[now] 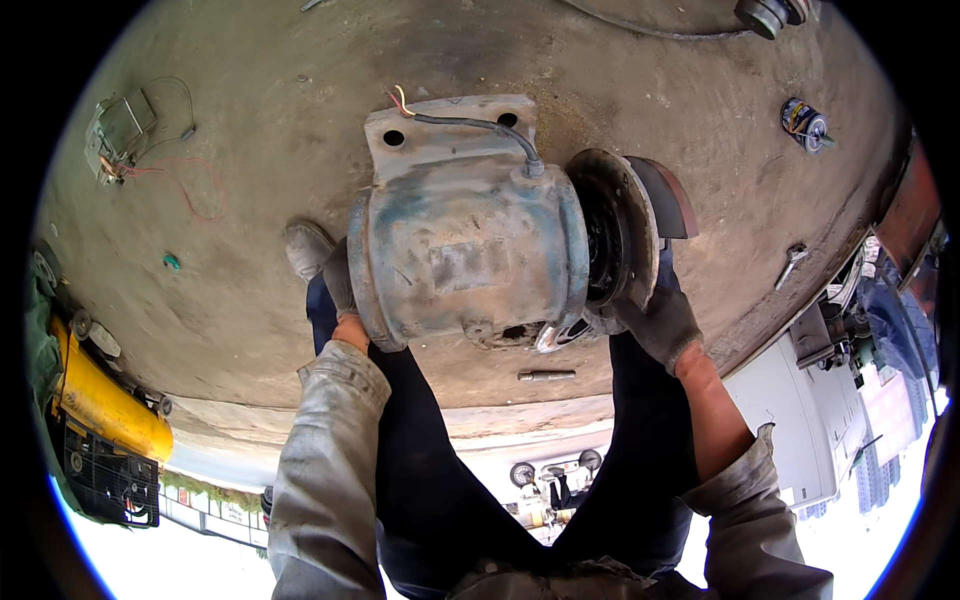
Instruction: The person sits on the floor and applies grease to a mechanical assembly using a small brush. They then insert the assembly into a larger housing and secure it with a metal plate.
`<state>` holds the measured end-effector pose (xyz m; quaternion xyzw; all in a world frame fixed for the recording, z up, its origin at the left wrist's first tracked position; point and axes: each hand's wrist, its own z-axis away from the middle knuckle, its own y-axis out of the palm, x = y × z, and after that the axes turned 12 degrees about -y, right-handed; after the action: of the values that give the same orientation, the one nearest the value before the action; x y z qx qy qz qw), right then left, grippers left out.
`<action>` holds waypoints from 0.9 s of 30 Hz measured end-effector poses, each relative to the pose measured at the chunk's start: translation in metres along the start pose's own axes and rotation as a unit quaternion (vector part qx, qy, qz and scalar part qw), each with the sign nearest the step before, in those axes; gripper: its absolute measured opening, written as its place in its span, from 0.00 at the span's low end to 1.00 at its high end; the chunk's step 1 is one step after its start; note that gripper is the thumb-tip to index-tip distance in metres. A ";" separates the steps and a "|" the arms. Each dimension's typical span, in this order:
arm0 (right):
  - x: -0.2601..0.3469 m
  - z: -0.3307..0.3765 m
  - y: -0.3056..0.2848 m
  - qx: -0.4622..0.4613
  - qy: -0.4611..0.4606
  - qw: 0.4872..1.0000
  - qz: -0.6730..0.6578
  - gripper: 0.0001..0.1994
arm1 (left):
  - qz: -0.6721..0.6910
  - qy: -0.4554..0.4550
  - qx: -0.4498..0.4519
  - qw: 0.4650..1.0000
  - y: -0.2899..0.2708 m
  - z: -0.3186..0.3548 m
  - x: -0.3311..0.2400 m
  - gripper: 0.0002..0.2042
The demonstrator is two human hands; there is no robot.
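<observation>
A worn, blue-grey electric motor (pixel 465 255) lies on its side on the floor between my legs. Its flat foot plate (pixel 450 125) with two round holes points away from me, and a black cable (pixel 465 124) ends in bare-looking red and yellow wires. My left hand (pixel 341 285), in a dark glove, grips the left end flange, its fingertips hidden behind the rim. At the right end, a round end cover (pixel 625 215) sits tilted beside the housing, with dark inner parts in the gap. My gloved right hand (pixel 662 325) closes on this cover's lower edge.
A dark half-round weight (pixel 663 195) sits beyond the cover. A short metal pin (pixel 547 376) lies close to me. Farther off are a can (pixel 805 124), a wrench-like tool (pixel 791 266), a wired metal box (pixel 120 135) and a yellow cylinder (pixel 110 395).
</observation>
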<state>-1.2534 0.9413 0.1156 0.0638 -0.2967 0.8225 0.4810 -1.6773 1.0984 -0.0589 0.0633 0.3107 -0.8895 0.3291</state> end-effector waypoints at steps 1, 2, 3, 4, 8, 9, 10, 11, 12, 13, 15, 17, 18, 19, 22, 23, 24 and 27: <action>0.004 -0.002 0.001 0.000 -0.006 1.000 -0.013 0.17 | 0.003 0.000 -0.002 1.000 -0.002 -0.001 0.006 0.11; 0.008 -0.004 0.002 -0.001 -0.013 1.000 -0.026 0.17 | 0.006 0.002 -0.005 1.000 -0.003 -0.006 0.009 0.11; 0.009 -0.005 0.008 -0.019 -0.030 0.997 -0.063 0.16 | 0.007 0.003 -0.006 1.000 -0.004 -0.008 0.014 0.11; 0.007 -0.005 0.014 -0.027 -0.037 0.996 -0.071 0.16 | 0.007 0.004 -0.010 1.000 -0.006 -0.011 0.018 0.11; -0.002 0.001 0.039 -0.048 -0.054 0.997 -0.034 0.19 | -0.014 0.012 -0.016 1.000 -0.010 -0.024 0.033 0.11; -0.001 0.002 0.041 -0.062 -0.065 0.996 -0.029 0.18 | -0.011 0.024 -0.022 0.999 -0.011 -0.027 0.036 0.11; 0.000 0.000 0.043 -0.056 -0.048 0.997 -0.024 0.18 | -0.007 0.040 -0.031 0.999 -0.012 -0.030 0.039 0.11; 0.000 -0.003 0.044 -0.048 -0.032 0.998 -0.018 0.18 | 0.026 0.073 -0.051 0.996 -0.013 -0.030 0.043 0.09; 0.005 -0.005 0.041 -0.050 -0.036 0.998 -0.025 0.16 | 0.062 0.038 -0.022 0.997 -0.013 -0.026 0.033 0.09; 0.013 -0.007 0.037 -0.051 -0.041 0.997 -0.032 0.16 | 0.099 0.002 0.007 0.995 -0.015 -0.023 0.022 0.10; 0.018 -0.007 0.037 -0.043 -0.050 0.997 -0.046 0.15 | 0.018 0.043 0.006 0.999 -0.021 -0.017 0.010 0.11; 0.019 -0.004 0.038 -0.026 -0.059 0.996 -0.066 0.15 | -0.133 0.134 -0.030 0.982 -0.028 -0.015 0.007 0.11; 0.021 -0.004 0.037 -0.019 -0.065 0.995 -0.080 0.15 | -0.166 0.148 -0.041 0.974 -0.030 -0.014 0.002 0.11; 0.025 -0.006 0.034 -0.012 -0.069 0.992 -0.101 0.14 | -0.120 0.099 -0.037 0.987 -0.032 -0.014 -0.003 0.11; 0.035 -0.005 0.031 -0.001 -0.074 0.985 -0.156 0.16 | -0.204 0.103 -0.049 0.972 -0.036 -0.017 -0.022 0.11; 0.038 -0.003 0.032 0.004 -0.099 0.986 -0.135 0.17 | -0.271 0.128 -0.058 0.952 -0.039 -0.017 -0.025 0.11; 0.034 -0.003 0.034 0.000 -0.125 0.986 -0.114 0.18 | -0.292 0.134 -0.055 0.945 -0.041 -0.020 -0.022 0.11; 0.021 -0.006 0.036 -0.005 -0.182 0.981 -0.065 0.23 | -0.335 0.154 -0.052 0.928 -0.044 -0.029 -0.008 0.11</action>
<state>-1.2937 0.9473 0.1039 0.2294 -0.3785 0.7625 0.4720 -1.7011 1.1459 -0.0575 0.0747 0.4068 -0.9097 -0.0373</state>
